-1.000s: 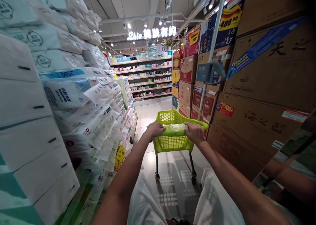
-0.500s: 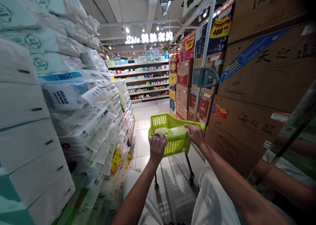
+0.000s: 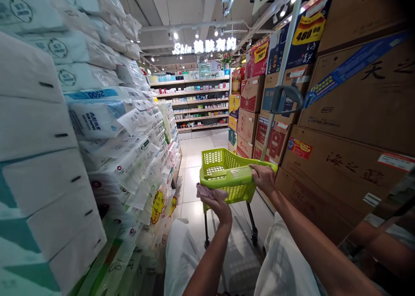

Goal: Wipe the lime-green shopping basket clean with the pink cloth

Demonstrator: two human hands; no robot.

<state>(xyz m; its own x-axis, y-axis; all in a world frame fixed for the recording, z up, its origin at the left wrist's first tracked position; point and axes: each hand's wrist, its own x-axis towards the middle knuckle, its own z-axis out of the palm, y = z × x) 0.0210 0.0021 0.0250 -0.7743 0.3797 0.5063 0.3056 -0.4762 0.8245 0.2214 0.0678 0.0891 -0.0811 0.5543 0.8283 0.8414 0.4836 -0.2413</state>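
Note:
A lime-green basket trolley (image 3: 223, 159) on wheels stands in the aisle right in front of me. My right hand (image 3: 264, 179) is closed round the right end of its handle bar (image 3: 236, 175). My left hand (image 3: 218, 203) is off the bar, just below and left of it. Its fingers are curled over a small pinkish cloth (image 3: 205, 191). The basket looks to hold nothing. My white trousers show at the bottom.
Wrapped tissue packs (image 3: 106, 127) are stacked high along the left. Stacked cardboard boxes (image 3: 350, 114) line the right, with a grey pole and its loop handle (image 3: 287, 98) in front. Product shelves (image 3: 194, 105) close the aisle's far end over a tiled floor (image 3: 194, 157).
My left hand has let go of the trolley's handle bar and drawn back towards me with the cloth. The right hand has kept its grip.

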